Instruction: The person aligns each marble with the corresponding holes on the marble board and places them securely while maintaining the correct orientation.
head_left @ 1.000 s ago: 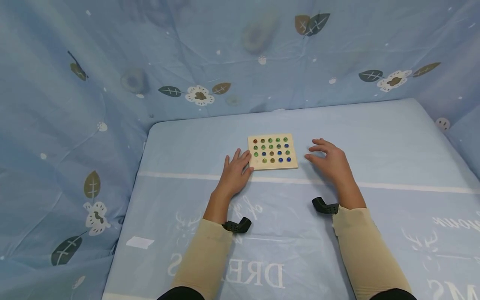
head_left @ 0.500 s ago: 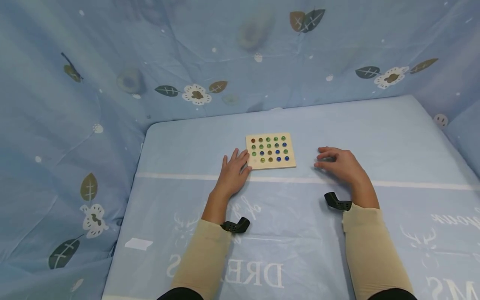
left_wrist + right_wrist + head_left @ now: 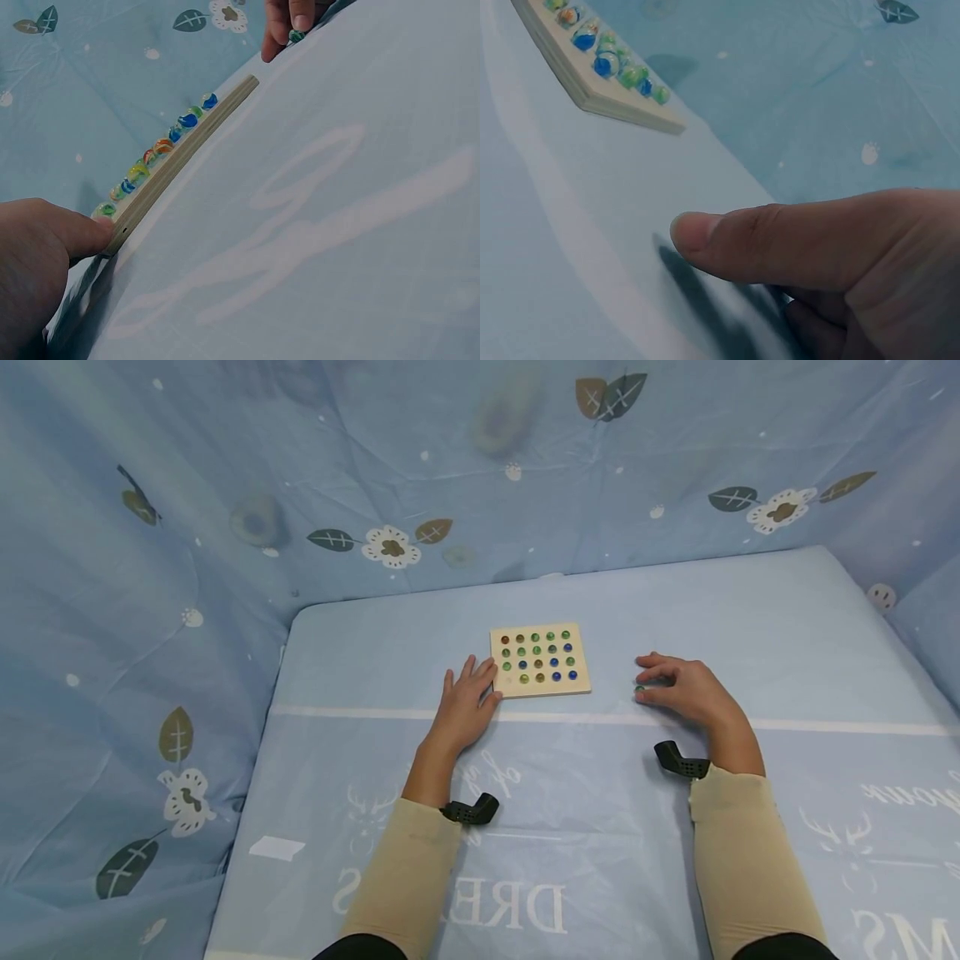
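A square pale wooden board holds rows of glass marbles, mostly green and blue; the hole nearest its lower left corner has none. My left hand rests at the board's left edge, fingers spread and fairly straight. In the left wrist view the thumb presses against the board's end. To the right of the board, my right hand pinches a green marble near the thumb tip. That marble also shows between the fingers in the left wrist view; the thumb hides it in the right wrist view.
The board lies on a light blue printed cloth with white lettering. A small white patch is at the left. Blue fabric with leaves and flowers rises behind and at both sides.
My right hand has moved to the right, away from the board, and a green marble now shows at its fingertips. The left hand stays at the board's edge; the head view has shifted slightly.
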{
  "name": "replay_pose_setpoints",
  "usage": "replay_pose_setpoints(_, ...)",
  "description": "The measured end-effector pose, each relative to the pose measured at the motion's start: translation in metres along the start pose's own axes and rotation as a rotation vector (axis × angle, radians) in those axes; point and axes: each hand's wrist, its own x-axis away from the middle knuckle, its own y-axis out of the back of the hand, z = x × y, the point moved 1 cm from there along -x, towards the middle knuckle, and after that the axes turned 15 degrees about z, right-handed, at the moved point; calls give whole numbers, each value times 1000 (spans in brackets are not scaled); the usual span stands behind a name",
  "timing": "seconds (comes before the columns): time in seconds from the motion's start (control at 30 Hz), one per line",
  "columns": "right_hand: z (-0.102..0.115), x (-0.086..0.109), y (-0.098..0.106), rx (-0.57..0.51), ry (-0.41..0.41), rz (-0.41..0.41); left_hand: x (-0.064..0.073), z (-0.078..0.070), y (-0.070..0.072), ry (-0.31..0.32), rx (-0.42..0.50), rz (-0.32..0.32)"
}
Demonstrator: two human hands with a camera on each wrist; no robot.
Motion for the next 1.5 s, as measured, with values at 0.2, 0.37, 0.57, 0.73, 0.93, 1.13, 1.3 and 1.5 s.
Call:
replay_pose_setpoints(0.2,0,0,0,16,6,-1,1,-1,2,1,-9,2)
replay_pose_setpoints(0.37,3,0,1,38,-1,4,1,-2,3,2,-9,3)
replay_pose_setpoints(0.57,6,-1,1,48,-14,11,1,-2,5,5,-4,19)
replay_pose_setpoints(0.73,8,-2,1,34,5,19,2,-1,6,10,9,19)
replay_pose_setpoints(0.93,9,-2,0,-19,9,-17,0,1,7,12,0,27)
replay_pose_setpoints(1.13,31,-14,-9,-32,51,-83,0,0,9,2,-1,24)
replay_pose_setpoints(1.3,69,-32,-27,-20,138,-108,0,1,8,13,-1,19)
replay_pose_setpoints(1.5,110,-56,-58,114,291,-108,-1,2,6,21,-11,36)
